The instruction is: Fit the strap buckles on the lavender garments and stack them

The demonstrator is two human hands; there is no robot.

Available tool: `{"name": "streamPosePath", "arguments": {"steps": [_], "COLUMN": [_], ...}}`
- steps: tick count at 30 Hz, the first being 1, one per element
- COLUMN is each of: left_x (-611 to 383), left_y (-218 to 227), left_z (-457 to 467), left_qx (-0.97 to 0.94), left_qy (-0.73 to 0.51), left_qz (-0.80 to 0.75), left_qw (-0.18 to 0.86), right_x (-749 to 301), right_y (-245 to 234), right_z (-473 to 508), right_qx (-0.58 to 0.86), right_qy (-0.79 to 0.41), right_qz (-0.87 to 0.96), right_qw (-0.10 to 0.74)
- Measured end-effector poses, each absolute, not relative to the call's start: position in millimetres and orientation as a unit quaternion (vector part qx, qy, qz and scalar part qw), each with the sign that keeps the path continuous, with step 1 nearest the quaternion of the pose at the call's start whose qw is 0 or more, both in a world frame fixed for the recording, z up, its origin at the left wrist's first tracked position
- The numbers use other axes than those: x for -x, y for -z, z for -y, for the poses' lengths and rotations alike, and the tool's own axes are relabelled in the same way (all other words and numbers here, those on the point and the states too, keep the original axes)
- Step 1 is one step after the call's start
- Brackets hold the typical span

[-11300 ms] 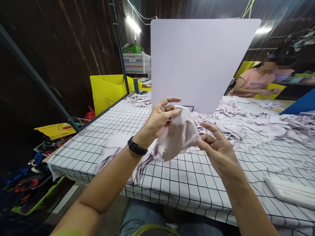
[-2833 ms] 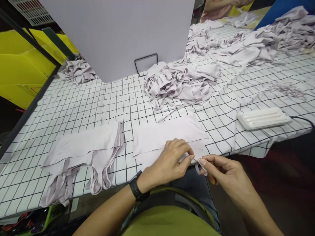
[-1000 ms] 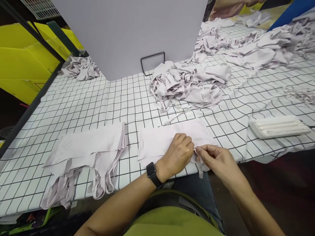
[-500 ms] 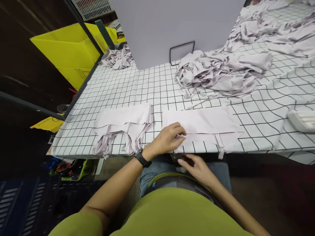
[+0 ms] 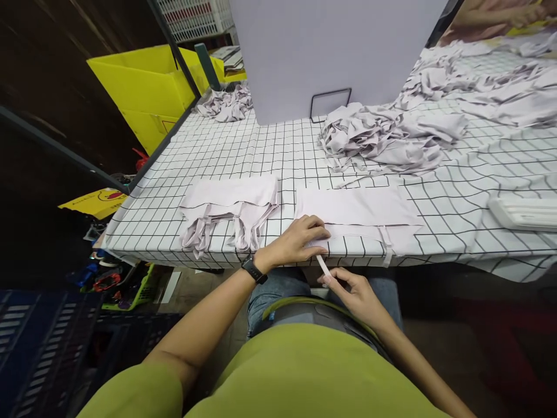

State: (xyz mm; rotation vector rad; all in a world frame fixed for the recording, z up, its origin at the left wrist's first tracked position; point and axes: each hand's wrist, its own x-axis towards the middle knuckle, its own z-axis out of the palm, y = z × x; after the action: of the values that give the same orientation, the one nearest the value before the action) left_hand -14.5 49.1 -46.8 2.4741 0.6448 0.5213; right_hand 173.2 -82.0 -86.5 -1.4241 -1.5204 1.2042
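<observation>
A pale pink garment (image 5: 361, 206) lies flat near the table's front edge, its upper part folded into a band. One narrow strap (image 5: 386, 239) hangs from its right side. My left hand (image 5: 300, 241), with a black watch on the wrist, is closed at the garment's lower left corner, fingers pinching the cloth. Below the edge, my right hand (image 5: 352, 293) is closed, thumb and fingers gripping the end of another strap (image 5: 322, 266), which runs taut up to my left hand. Left of my hands lies a stack of similar folded garments (image 5: 230, 193), straps hanging towards the edge.
A heap of crumpled pale cloth (image 5: 378, 136) sits behind the garment. A grey panel (image 5: 331, 52) with a black wire stand rises at the back. To the right lies a white plastic object (image 5: 528, 212). A yellow box (image 5: 143, 87) stands left; another person's arms (image 5: 500, 17) show far right.
My right hand, earlier below the edge with no strap visible in it, now holds a strap stretched from the garment. My left hand stays at the garment's corner. The view has shifted slightly.
</observation>
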Motion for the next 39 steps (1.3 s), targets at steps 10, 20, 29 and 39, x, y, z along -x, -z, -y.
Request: {"name": "streamPosePath", "arguments": {"steps": [10,20,29,39], "left_x": [15,14,14,13], "left_y": [47,46,44,47], "left_z": [-47,-46,-46,-48], "left_qx": [-0.915,-0.913,-0.913,-0.909], "left_qy": [-0.216,-0.21,-0.206,-0.21], "left_qz": [-0.23,-0.244,-0.244,-0.246], "left_qw": [0.25,0.249,0.252,0.263], "right_x": [-196,-176,-148,-193], "right_y": [76,100,91,40], "right_z": [136,76,59,121], "right_qx": [0.588,0.628,0.575,0.586], "right_qy": [-0.472,-0.344,-0.421,-0.489], "right_qz": [0.59,0.585,0.574,0.573], "right_qw": [0.288,0.38,0.404,0.301]}}
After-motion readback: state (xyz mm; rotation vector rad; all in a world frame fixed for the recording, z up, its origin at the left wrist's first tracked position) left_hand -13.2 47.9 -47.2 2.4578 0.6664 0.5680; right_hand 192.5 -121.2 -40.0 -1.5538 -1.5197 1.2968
